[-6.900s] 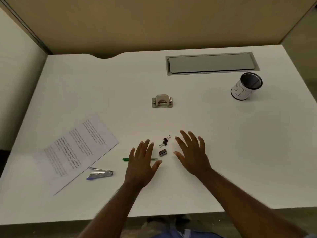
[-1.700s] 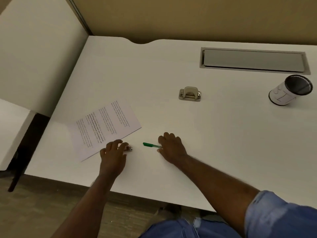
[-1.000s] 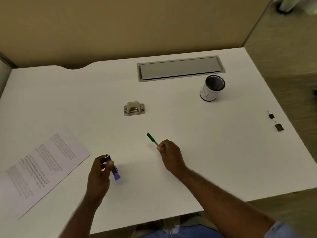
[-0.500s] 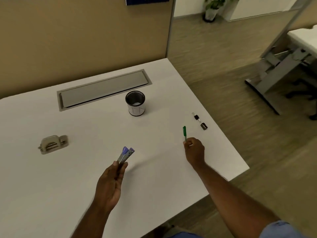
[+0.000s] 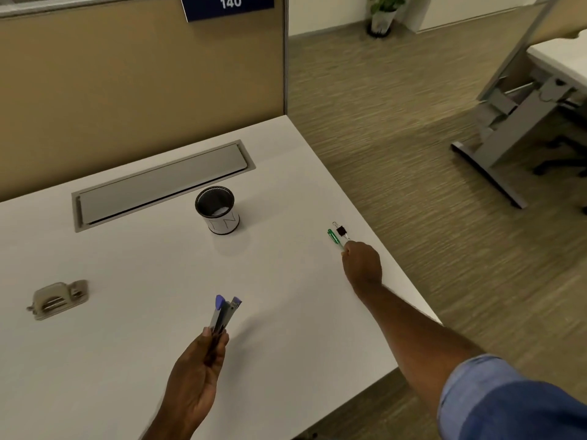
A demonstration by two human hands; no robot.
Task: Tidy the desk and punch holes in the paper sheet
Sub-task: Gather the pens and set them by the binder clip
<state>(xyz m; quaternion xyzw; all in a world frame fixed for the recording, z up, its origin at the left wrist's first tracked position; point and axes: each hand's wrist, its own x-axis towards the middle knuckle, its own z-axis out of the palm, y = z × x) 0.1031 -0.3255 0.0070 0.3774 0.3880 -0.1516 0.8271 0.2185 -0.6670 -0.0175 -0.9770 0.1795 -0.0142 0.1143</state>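
- White desk top [image 5: 133, 312], bare over most of its surface, bounded behind by tan partition panel [image 5: 143, 84].
- Left hand [image 5: 197, 373] raised above desk, fingers pressed around silver stapler with purple tips [image 5: 225, 314], purple end pointing up and away.
- Right hand [image 5: 362, 265] closed in a fist near desk's right edge, pinching slim green pen [image 5: 334, 238]; pen tip just beside small black binder clip [image 5: 341, 230] lying on desk.
- Black mesh pen cup with white paper wrap [image 5: 219, 211] upright, mid-desk, near grey cable hatch [image 5: 158, 185].
- Beige metal hole punch [image 5: 57, 300] on desk at far left, well apart from both hands.
- Paper sheet out of view.
- Blue rolled sleeve [image 5: 508, 401] at lower right.
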